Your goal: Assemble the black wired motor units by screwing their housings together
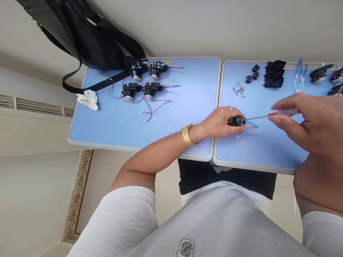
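My left hand (221, 122), with a ring and a gold watch on the wrist, grips a small black motor part (237, 121) against the right blue table (268, 150). Blue and orange tubes (252, 125) stick out of the part to the right. My right hand (308, 119) pinches a thin screwdriver (270, 115) with a red and clear handle; its metal tip meets the black part.
Several small screws (239, 90), black caps (253, 72), stacked black housings (274, 74), clear tubes (300, 76) and more units (320, 74) lie at the right table's back. The left blue table (187, 107) carries several wired black units (142, 80), a crumpled tissue (88, 99) and a black bag (88, 39).
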`<state>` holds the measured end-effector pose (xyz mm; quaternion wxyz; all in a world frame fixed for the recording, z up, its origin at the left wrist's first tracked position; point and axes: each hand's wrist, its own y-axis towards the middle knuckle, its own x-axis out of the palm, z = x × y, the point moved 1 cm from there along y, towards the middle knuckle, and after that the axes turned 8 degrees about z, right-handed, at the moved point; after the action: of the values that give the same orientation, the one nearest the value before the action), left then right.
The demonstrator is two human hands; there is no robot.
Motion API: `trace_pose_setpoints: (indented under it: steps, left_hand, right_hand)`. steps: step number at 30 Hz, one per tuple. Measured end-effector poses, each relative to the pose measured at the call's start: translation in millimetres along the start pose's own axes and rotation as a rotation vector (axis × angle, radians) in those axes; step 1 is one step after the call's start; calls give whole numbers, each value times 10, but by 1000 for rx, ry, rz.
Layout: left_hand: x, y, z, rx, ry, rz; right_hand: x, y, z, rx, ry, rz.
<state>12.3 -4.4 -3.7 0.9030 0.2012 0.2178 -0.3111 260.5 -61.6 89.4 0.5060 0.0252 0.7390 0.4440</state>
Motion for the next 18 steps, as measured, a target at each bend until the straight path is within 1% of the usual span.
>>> trace_pose_setpoints:
  steps: [4, 7, 11, 14, 16, 18]
  left_hand:
    - [-2, 3, 6, 2, -10, 1]
    - [2, 4, -1, -17, -1, -2]
    - [9, 0, -12, -43, 22, -18]
    - [9, -3, -4, -49, 23, -22]
    - [6, -2, 6, -52, 16, -24]
    - [3, 2, 14, -53, 9, -27]
  right_hand:
    - [-49, -8, -98, 74, 131, -126]
    - [-66, -31, -131, 132, 97, -169]
    - [-42, -52, -98, 166, 11, -123]
    - [-14, -52, -58, 151, -52, -80]
    - [-8, -48, -53, 105, -40, -53]
    - [-15, -42, -72, 64, 33, -55]
